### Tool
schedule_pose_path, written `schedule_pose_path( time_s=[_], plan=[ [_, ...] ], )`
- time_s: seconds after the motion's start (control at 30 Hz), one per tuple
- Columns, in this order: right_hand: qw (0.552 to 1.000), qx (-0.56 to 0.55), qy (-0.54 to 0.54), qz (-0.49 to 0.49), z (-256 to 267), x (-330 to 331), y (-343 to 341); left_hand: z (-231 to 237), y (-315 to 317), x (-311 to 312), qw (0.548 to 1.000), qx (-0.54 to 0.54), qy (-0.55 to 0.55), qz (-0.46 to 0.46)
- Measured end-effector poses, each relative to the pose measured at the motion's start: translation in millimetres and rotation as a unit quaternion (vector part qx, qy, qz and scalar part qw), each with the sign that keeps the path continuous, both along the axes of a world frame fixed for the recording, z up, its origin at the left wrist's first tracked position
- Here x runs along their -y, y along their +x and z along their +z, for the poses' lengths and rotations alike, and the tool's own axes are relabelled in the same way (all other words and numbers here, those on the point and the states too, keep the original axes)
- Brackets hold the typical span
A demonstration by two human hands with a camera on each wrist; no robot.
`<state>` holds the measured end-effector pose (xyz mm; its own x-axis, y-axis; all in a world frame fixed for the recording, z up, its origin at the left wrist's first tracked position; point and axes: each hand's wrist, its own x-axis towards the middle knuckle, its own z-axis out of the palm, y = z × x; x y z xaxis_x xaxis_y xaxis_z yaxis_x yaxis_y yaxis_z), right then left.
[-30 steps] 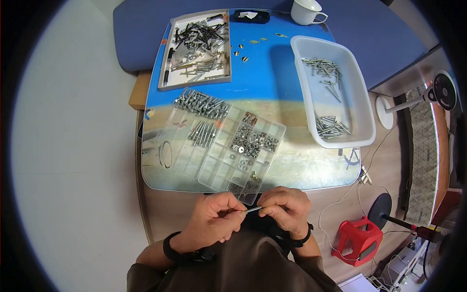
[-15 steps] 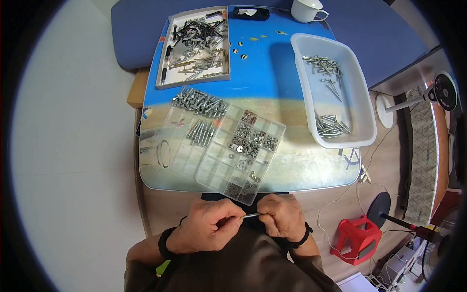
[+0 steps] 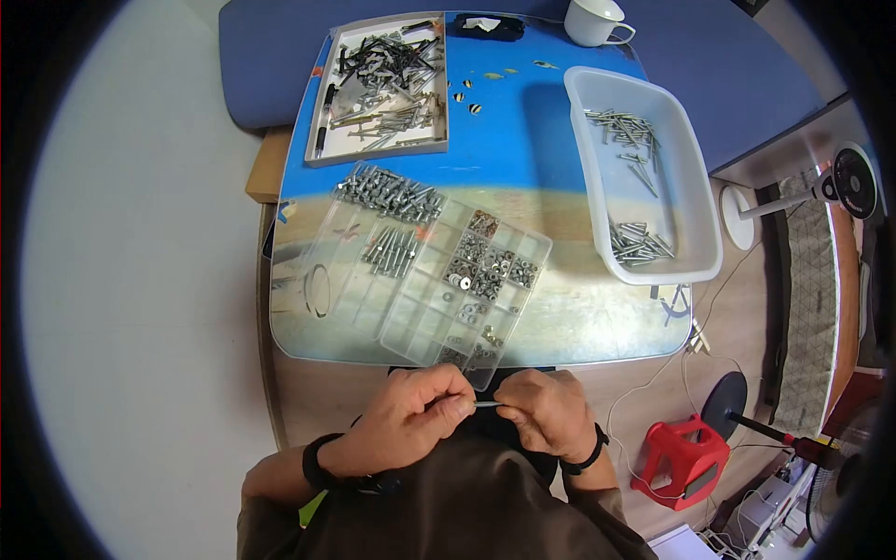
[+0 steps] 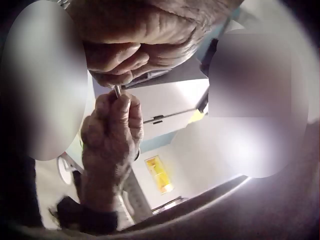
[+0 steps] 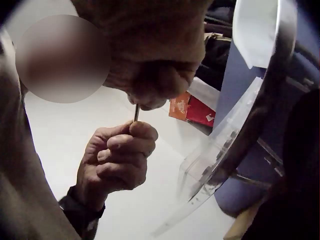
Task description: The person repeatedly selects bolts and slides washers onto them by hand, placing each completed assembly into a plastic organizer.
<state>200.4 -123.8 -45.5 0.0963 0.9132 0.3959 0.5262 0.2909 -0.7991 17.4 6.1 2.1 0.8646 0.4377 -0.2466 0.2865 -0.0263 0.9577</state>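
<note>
In front of the person's body, both hands hold the ends of one thin, silvery bolt [image 3: 486, 404], its shank lying nearly level between them. My left hand [image 3: 411, 420] pinches one end between thumb and fingertips. Curled fingers of my right hand [image 3: 549, 413] grip the other end, and whatever is on the ends is hidden. A short stretch of bare shank also shows in the right wrist view, above the left hand [image 5: 122, 157]. Just beyond the hands, a clear divided organizer box [image 3: 411, 327] with nuts [image 3: 487, 283] and washers overhangs the table's near edge.
The organizer's open lid side holds several bolts [image 3: 387, 196]. A white tray [image 3: 378, 155] of mixed screws lies at the back left. At the right, a white plastic tub [image 3: 686, 187] contains long bolts. A white lidded mug [image 3: 590, 26] stands at the back; a red stool [image 3: 681, 462] is on the floor.
The right hand's fingers have curled in more around the bolt. The bolt has swung from slightly tilted to almost level, and less of its shank shows than half a second ago.
</note>
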Motion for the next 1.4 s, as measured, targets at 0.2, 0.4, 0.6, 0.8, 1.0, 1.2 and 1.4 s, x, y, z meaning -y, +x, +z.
schedule_pose_path(
  time_s=[0.2, 0.4, 0.6, 0.8, 1.0, 1.2, 1.4],
  plan=[
    [0.992, 0.093, 0.066, 0.053, 2.2, -3.5, 8.3, 12.8, 2.8, -12.3, 0.928, -0.086, -0.361, 0.008],
    [0.995, 0.079, 0.006, 0.061, 7.8, -2.5, 8.2, -3.2, -3.5, 3.7, 0.994, 0.004, -0.111, 0.019],
    [0.998, -0.060, 0.025, 0.018, 0.4, -3.5, -7.4, -0.8, -1.4, 5.5, 0.982, 0.091, 0.167, 0.023],
    [0.979, -0.196, -0.039, 0.044, 1.0, -6.8, -2.7, -1.6, 1.2, 9.8, 0.963, 0.105, 0.244, 0.050],
    [0.999, 0.009, -0.025, 0.029, 5.1, -5.0, 1.4, 0.3, -3.5, 3.5, 0.999, 0.011, 0.015, 0.039],
    [0.984, 0.160, 0.076, 0.015, -0.2, -3.5, 5.6, 7.3, -1.2, -11.3, 0.901, -0.104, -0.419, 0.042],
    [0.998, 0.020, 0.001, 0.054, 8.7, -5.2, 3.1, -6.1, -4.3, 8.1, 0.998, 0.047, -0.042, 0.028]
  ],
)
